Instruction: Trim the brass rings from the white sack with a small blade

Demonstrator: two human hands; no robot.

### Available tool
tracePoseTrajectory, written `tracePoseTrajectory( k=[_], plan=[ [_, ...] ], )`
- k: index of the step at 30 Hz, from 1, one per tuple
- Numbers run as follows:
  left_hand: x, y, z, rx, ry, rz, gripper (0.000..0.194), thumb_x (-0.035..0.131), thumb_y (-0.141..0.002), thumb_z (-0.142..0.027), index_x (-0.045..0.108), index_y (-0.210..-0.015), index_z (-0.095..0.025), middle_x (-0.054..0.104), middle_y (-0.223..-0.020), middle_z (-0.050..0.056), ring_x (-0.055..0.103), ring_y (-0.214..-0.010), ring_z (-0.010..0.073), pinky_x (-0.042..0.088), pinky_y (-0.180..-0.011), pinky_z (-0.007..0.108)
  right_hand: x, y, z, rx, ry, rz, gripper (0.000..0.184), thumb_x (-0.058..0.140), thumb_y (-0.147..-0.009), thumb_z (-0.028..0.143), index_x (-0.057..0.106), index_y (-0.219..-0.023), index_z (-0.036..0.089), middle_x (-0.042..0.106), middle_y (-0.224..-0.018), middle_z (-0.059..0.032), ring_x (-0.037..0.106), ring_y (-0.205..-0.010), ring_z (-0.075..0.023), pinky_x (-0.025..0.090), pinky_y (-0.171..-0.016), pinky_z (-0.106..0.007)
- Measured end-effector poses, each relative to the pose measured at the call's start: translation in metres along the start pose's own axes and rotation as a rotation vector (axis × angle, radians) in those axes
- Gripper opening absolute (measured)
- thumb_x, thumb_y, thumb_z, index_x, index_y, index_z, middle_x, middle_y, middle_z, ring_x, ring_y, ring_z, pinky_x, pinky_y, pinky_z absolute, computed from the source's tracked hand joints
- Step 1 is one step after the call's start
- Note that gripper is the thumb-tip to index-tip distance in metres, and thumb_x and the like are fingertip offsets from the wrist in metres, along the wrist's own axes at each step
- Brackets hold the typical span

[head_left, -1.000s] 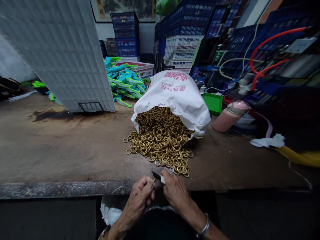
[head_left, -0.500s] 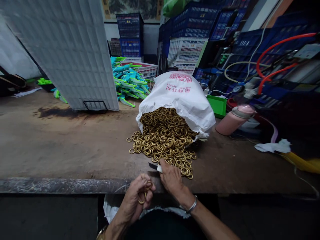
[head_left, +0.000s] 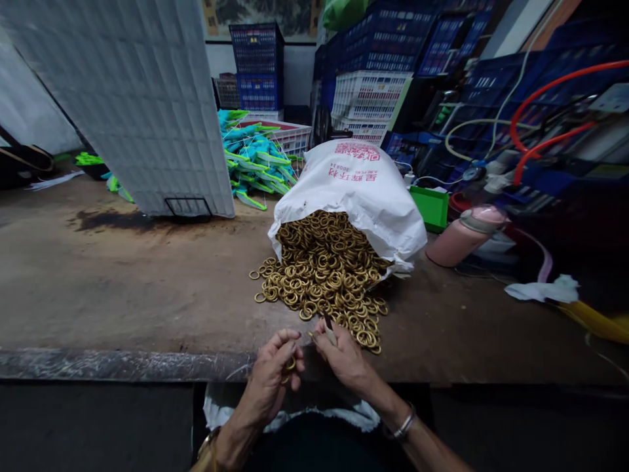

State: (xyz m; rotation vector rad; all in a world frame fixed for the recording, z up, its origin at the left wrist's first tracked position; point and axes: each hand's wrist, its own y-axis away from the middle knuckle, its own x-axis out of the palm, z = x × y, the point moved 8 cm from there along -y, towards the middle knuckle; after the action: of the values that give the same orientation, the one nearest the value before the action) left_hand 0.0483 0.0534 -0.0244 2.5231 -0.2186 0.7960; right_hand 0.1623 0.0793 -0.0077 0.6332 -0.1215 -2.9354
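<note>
Curled fingers of my left hand [head_left: 272,367] hold a few brass-coloured rings [head_left: 291,362] in front of the table edge. My right hand [head_left: 346,357] is closed around a small knife [head_left: 331,335] with a dark blade and a pale handle; the blade points up and away from me. At the right thumb and fingertip shows a bit of gold colour, perhaps a ring edge. Just beyond both hands lies a heap of brass-coloured rings [head_left: 314,283], spilling from the mouth of a white sack [head_left: 363,196] with red print that rests on its side.
A wooden table [head_left: 147,282] spans the view. At left stands a tall grey-white ribbed panel [head_left: 167,118], with turquoise and lime pieces [head_left: 255,154] behind it. To the right are a pink bottle [head_left: 464,236], a green tray [head_left: 428,208] and red hoses [head_left: 540,147]. Crates [head_left: 371,98] are stacked behind.
The knife has swung from pointing left to pointing away from me in my right hand. My left fingers have shifted around the rings, and less of the rings shows.
</note>
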Motion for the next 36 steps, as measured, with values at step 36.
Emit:
tracePoseTrajectory(
  k=[36],
  plan=[
    [0.01,-0.002,0.008,-0.024,-0.471,0.07,0.029,0.05,-0.076,-0.046,0.048,-0.072,-0.017,0.042,-0.051,-0.007,0.032,-0.036,0.0027,0.021,-0.035,0.014,0.011,0.008,-0.012,0.141,-0.235,0.038,0.02,0.043,-0.076,0.033,0.043,-0.062,0.019,0.041,-0.05,0.0065,0.035,-0.048,-0.0072,0.028,-0.048,-0.019]
  ],
)
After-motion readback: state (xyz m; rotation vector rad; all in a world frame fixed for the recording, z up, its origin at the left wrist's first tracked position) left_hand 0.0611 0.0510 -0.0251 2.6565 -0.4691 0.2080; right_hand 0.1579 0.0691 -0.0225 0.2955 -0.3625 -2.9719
